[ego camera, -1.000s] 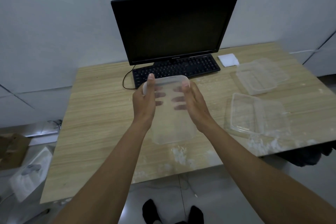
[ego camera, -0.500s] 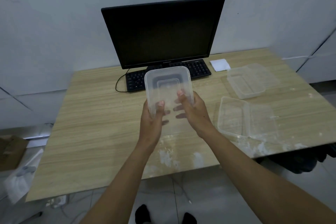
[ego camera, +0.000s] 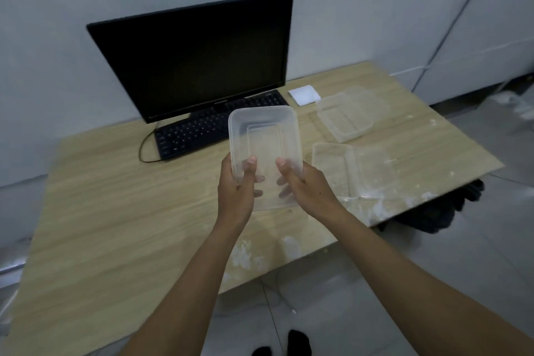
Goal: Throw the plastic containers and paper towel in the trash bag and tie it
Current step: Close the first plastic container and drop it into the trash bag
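The tabletop [ego camera: 115,211] carries a dark monitor [ego camera: 196,58] and keyboard [ego camera: 202,127] at the back. To my right on it lie two more clear plastic containers, the far container [ego camera: 346,115] and the near container [ego camera: 346,170], which sits by the front edge among white smears. A folded paper towel [ego camera: 304,95] lies just behind the far one.

I hold the clear tub [ego camera: 264,153] above the tabletop, tilted so its open side faces me. My left hand [ego camera: 235,191] grasps its lower left edge, thumb inside and fingers behind the wall. My right hand [ego camera: 306,188] grips the lower right edge the same way.

I see no trash bag for certain; a dark heap [ego camera: 439,211] under the right end of the tabletop may be it, but I cannot tell. To do this well, I should keep a light pinch so the thin wall doesn't buckle. I should shift the tub to one hand, free the other to open the bag, and find that bag before letting go.
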